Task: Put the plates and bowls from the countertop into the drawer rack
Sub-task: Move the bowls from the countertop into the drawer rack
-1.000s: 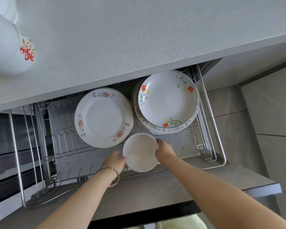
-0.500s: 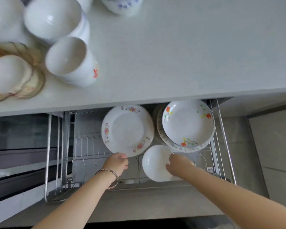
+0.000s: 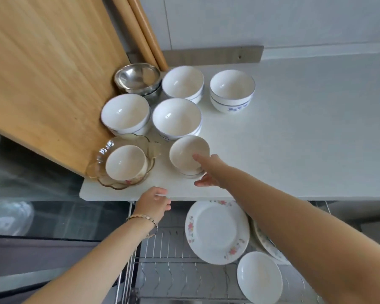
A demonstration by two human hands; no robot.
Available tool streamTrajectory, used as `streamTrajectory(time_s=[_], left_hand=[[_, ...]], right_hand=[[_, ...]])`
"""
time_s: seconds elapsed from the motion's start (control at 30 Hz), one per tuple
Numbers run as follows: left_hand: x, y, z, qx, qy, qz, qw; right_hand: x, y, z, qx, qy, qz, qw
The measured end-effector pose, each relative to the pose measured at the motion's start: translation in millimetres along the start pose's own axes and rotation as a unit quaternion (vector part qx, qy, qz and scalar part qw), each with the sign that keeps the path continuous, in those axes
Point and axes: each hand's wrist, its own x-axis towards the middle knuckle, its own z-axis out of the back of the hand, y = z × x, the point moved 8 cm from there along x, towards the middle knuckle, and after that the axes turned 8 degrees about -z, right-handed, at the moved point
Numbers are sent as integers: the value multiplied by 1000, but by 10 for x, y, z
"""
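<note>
Several white bowls stand on the white countertop (image 3: 294, 128). My right hand (image 3: 207, 171) reaches over the nearest small white bowl (image 3: 184, 153), fingers apart around its rim, thumb below it; a firm grip is not visible. My left hand (image 3: 153, 204) hovers at the counter's front edge, fingers loosely curled, holding nothing. Below, the wire drawer rack (image 3: 169, 270) holds a floral plate (image 3: 215, 231) upright, a small white dish (image 3: 259, 279) in front of it, and more plates (image 3: 266, 244) mostly hidden behind my right arm.
A glass dish (image 3: 101, 154) with a white bowl (image 3: 124, 161) inside sits at the counter's left corner. A steel bowl (image 3: 136, 76) stands at the back. A large wooden board (image 3: 42, 73) leans on the left, with wooden poles (image 3: 140, 29) behind it.
My right hand let go of the small white dish in the rack and rose to the bowl on the counter. My left hand lifted to the counter edge. The view tilted upward.
</note>
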Motion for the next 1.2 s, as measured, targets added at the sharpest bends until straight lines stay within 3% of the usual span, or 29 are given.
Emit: streamTrajectory(time_s=[0.17,0.4,0.57,0.67,0.77,0.97,1.2], left_hand=[[-4,239,112,47,48,18,998],[-91,490,-171,51,94,57,993],[-608,323,-1114,-65,238,119,962],[-929,253,-1792,-16,312,93,945],[-1075,358,-2380,107,308,34,945],[-1220,716,-3345,192,329,47,924],[-1231,885,-3909,123,344,108,925]], right_hand=[[117,-58,-55,71,-74,-7,995],[-338,-769,418,97,-48,9,994],[-663,-1678,1053,8,-63,-10,998],[-699,-2186,1407,-82,-92,-24,992],[-709,-2661,1742,-111,-111,-65,985],[-601,-3378,2323,-106,-167,-120,973],[-280,-3662,2897,-130,-234,-159,950]])
